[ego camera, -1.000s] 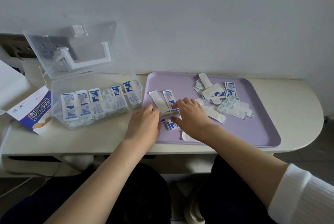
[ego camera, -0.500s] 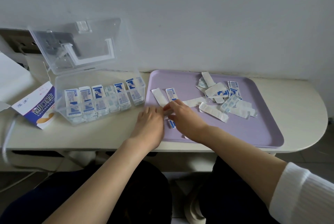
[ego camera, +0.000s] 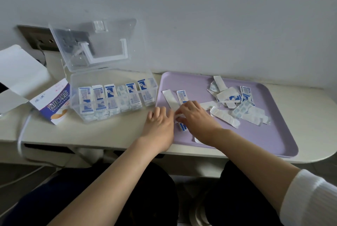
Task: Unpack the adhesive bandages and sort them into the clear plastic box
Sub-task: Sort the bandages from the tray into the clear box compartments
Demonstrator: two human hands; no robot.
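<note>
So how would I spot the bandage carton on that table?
Find the clear plastic box with its lid raised, left of the purple tray. Right beside the box's left end lies the cardboard carton, its white flap open. It alone bears large white lettering on a blue band and an orange bandage picture.

Two bare hands meet over a small white wrapper (ego camera: 179, 116) at the near-left corner of a lilac tray (ego camera: 255, 140).
The right hand (ego camera: 197, 121) pinches the wrapper; the left hand (ego camera: 158, 127) lies against it, its grip unclear. Loose bandages (ego camera: 237, 105) are heaped on the tray's far side. Left of the tray, on a pale table (ego camera: 109, 132), a clear plastic box (ego camera: 75, 90) stands open with wrapped bandages upright inside, a blue-and-white carton (ego camera: 54, 105) beside it.
</note>
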